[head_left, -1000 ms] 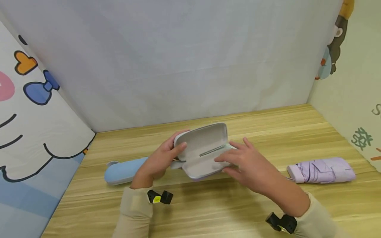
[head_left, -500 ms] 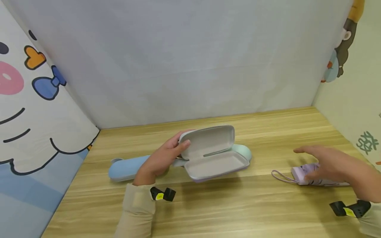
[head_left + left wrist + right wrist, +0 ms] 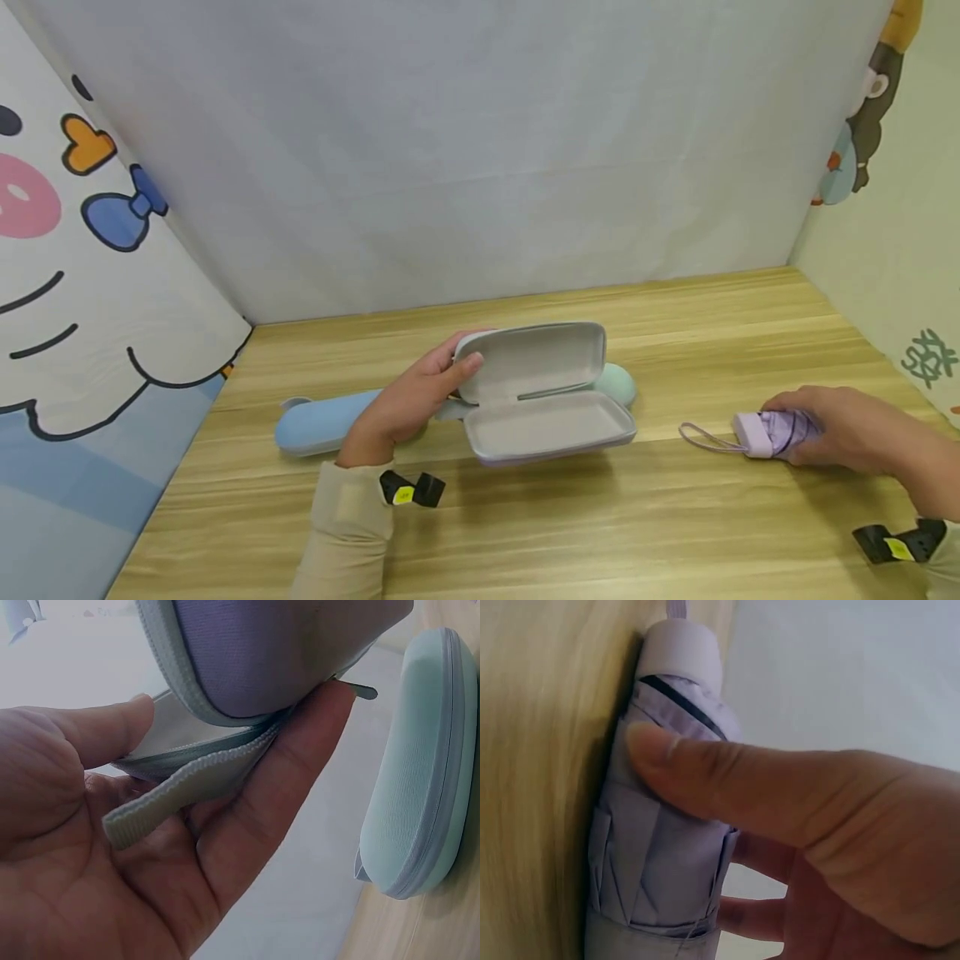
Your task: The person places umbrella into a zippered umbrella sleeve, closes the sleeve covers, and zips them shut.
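Observation:
My left hand (image 3: 408, 396) holds an unzipped hard case (image 3: 540, 425) by its left end, raised over the table. Its two halves stand apart, showing a bare grey lining; the outside is lavender (image 3: 255, 652). A fabric tab (image 3: 176, 791) at its end lies against my fingers in the left wrist view. At the right, my right hand (image 3: 862, 433) grips a folded lavender umbrella (image 3: 756, 435) lying on the table. In the right wrist view the thumb presses across the umbrella (image 3: 652, 855), with fingers round its far side. The hand hides the umbrella's other end in the head view.
A light blue case (image 3: 322, 423) lies left, partly behind my left forearm. A mint zippered case (image 3: 617, 385) lies behind the held case. A wrist loop (image 3: 705, 440) trails from the umbrella on the wooden table (image 3: 600, 533). White cloth (image 3: 480, 167) stands behind.
My right hand has left the lavender case, moved right and taken hold of the umbrella. The left hand still holds the case, whose halves have spread a little wider.

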